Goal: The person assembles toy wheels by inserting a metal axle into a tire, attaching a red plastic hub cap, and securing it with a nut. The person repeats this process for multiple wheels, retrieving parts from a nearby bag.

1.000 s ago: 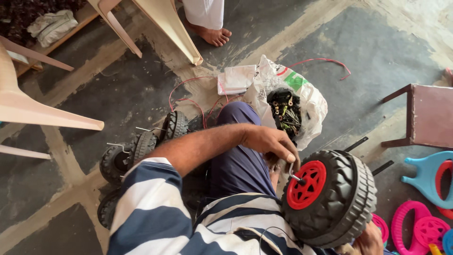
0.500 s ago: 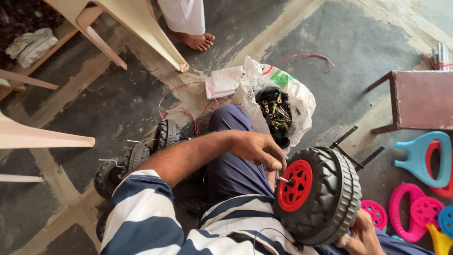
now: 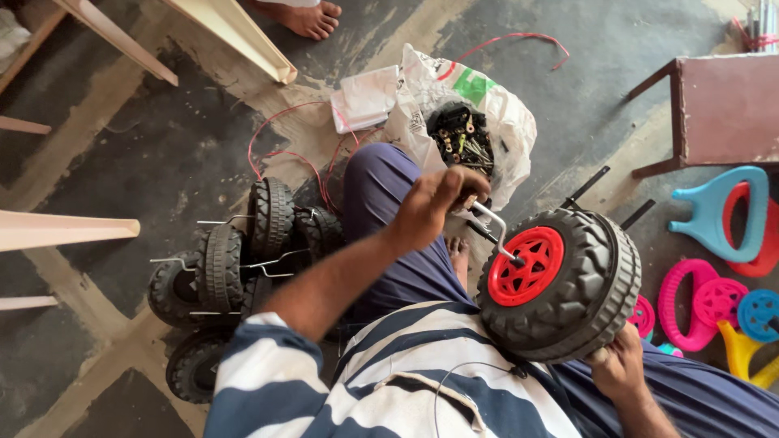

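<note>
Down at the near edge of the view, the right hand (image 3: 618,369) cups the underside of a big black toy wheel (image 3: 568,284), fingers curled up against the tread, wheel resting over the person's lap. That wheel has a bright red hub (image 3: 526,266) facing up and left, and a bent metal axle rod (image 3: 493,231) runs out of the hub's centre. The left hand (image 3: 432,207) reaches across from the striped sleeve (image 3: 268,381) and has its fingers closed tight round the upper end of that rod, just above the blue-trousered knee (image 3: 381,195).

Left of the knee, on the floor, sits a heap of smaller black wheels (image 3: 235,268) with wire axles sticking out, bunched together and touching one another. Red wire (image 3: 284,154) loops across the floor between that heap and the knee.

Just beyond the left hand, a white plastic bag (image 3: 503,122) lies open on the floor, a dark tangle of screws and small fittings (image 3: 462,138) showing in its mouth. The hand partly covers the bag's near edge. Beside it to the left, a folded white packet (image 3: 365,97).

Over on the right, pink, blue and yellow plastic toy parts (image 3: 714,284) are spread on the floor, and past them a dark red stool (image 3: 722,109). Far top, pale chair legs (image 3: 227,32) slant across, and another person's bare foot (image 3: 312,18) stands at the top edge.
</note>
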